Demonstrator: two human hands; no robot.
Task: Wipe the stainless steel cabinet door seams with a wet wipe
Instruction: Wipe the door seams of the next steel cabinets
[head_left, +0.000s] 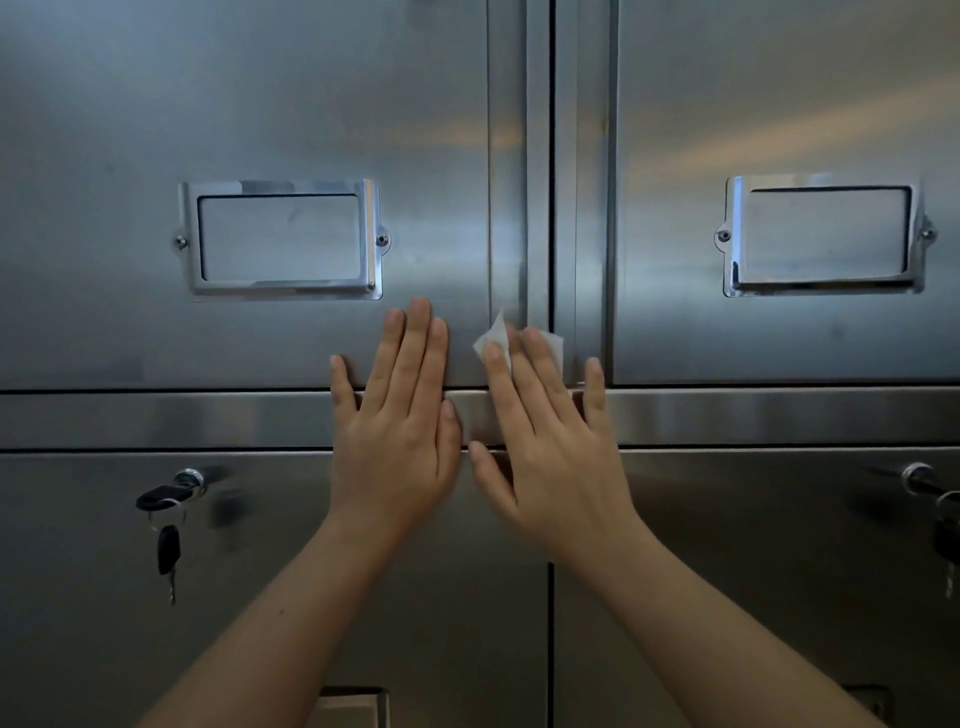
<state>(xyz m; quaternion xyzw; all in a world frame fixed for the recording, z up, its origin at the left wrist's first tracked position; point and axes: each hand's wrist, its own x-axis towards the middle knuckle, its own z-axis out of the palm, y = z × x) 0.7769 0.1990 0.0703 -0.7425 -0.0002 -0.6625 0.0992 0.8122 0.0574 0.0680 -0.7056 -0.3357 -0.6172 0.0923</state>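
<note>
Now right hand (550, 441), fingers straight, presses wet wipe (496, 338) flat; vertical seam (551, 208) runs upward just right of fingertips; left hand (400, 421) flat, empty, farther off

The left hand (397, 436) lies flat, fingers straight toward twelve o'clock; the right hand (550, 462), at its three o'clock, flat too, fingers toward eleven.

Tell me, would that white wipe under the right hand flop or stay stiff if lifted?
Probably floppy: the wipe looks thin, its corner creased beyond the right hand. Likely very light, since flat fingers alone pin it to the cabinet.
</note>
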